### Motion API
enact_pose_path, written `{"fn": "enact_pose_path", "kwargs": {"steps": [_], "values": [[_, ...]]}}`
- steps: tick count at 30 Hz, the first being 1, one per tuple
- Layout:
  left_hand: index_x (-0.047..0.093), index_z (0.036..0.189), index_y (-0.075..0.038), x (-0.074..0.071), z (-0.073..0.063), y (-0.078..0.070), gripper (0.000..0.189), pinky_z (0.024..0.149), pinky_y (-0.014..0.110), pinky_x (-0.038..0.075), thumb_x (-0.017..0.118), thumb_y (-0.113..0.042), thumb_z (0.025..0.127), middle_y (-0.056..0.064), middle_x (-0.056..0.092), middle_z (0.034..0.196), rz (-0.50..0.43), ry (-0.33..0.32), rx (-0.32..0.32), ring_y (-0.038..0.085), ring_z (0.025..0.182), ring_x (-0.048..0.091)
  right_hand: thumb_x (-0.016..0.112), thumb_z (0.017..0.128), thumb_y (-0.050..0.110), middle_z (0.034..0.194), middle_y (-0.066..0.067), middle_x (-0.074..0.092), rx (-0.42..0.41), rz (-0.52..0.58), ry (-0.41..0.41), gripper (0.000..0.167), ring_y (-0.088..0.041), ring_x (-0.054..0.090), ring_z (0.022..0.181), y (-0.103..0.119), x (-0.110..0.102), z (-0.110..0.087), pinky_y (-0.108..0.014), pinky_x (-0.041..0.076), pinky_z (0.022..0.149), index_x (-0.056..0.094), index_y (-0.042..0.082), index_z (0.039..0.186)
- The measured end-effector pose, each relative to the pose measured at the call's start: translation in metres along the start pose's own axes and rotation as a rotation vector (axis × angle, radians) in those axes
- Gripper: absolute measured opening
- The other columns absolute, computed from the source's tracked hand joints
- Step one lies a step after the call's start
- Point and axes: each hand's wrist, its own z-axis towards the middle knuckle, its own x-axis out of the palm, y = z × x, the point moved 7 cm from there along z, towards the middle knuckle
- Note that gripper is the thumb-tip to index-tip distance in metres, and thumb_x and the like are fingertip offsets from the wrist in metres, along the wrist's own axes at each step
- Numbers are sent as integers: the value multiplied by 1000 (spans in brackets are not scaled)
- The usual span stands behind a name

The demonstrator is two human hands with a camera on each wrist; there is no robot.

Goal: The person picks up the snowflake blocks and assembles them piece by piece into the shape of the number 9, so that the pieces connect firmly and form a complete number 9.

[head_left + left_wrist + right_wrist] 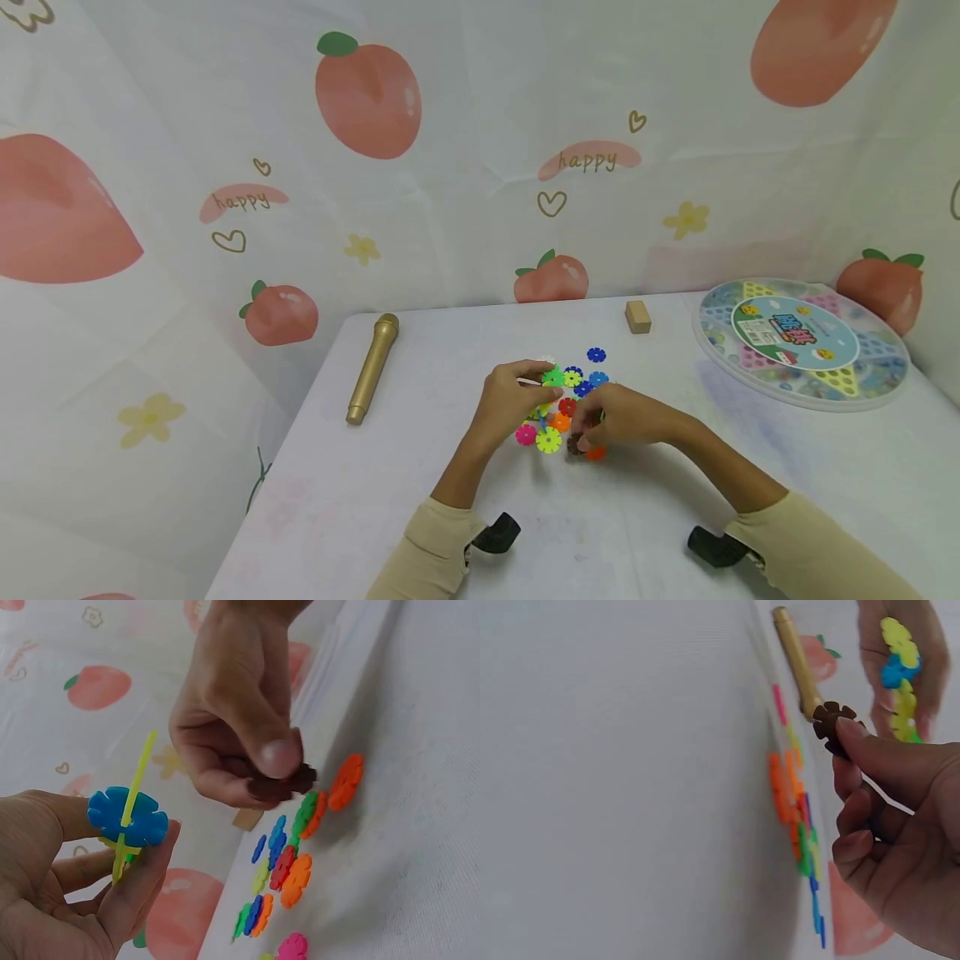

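Note:
My left hand (504, 406) holds a small chain of joined plastic snowflake discs between thumb and fingers. In the left wrist view a blue disc (109, 808) is slotted with a yellow disc (140, 774), and a bit of green shows behind. My right hand (630, 414) pinches a brown snowflake disc (831, 720) between thumb and forefinger, a short way from the left hand and apart from the chain. Loose discs lie under and around both hands, among them a pink disc (526, 434), a red disc (283, 868) and an orange disc (346, 782).
A gold microphone-shaped object (372, 369) lies at the table's left side. Toward the back edge sits a small wooden block (637, 317). A large round game board (873, 379) with star patterns lies at the back right. Printed cloth hangs behind the table.

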Motion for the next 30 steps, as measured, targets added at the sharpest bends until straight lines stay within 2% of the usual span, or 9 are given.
{"fn": "enact_pose_path", "kwargs": {"steps": [5,11,14,18,21,25,30], "values": [[78,127,-13,-1,0,-1,36,81,29,64,83,-26,93,4,74,111,6,0,2,18,98,75,78,97,19,94,0,76,-23,96,-61,8,-25,67,93,5,-19,-5,-33,59,80,77,11,96],[78,128,-15,0,1,0,36,81,30,64,83,-25,93,5,73,115,1,5,-1,19,100,74,75,99,15,102,-6,78,-65,185,-175,9,-37,71,96,12,-41,-12,-34,61,79,74,7,102],[78,128,-16,1,1,-1,36,81,30,64,83,-26,93,5,73,114,-3,11,12,19,101,74,75,99,13,103,-8,79,-73,217,-226,12,-43,72,99,12,-49,-13,-38,62,80,75,5,107],[79,127,-19,1,1,-4,35,82,30,64,83,-27,93,5,71,113,0,14,32,20,101,74,75,99,13,104,-8,78,-87,236,-277,15,-41,73,102,12,-55,-14,-38,64,87,78,5,111],[78,129,-20,1,1,-5,36,83,30,65,83,-26,94,6,71,114,4,7,42,21,102,75,74,100,16,103,-8,78,-95,222,-321,15,-40,72,99,12,-60,-14,-34,64,85,79,6,111],[77,130,-17,1,1,-5,38,84,31,65,83,-25,94,7,72,114,1,-4,49,21,103,76,74,101,18,105,-7,78,-98,208,-371,15,-37,72,96,12,-64,-14,-36,64,81,78,8,111],[78,128,-16,1,0,-6,36,86,31,65,83,-26,94,7,73,113,2,-5,65,22,103,77,72,102,18,106,-8,78,-102,189,-409,15,-26,75,91,13,-67,-17,-39,64,80,78,9,113]]}}
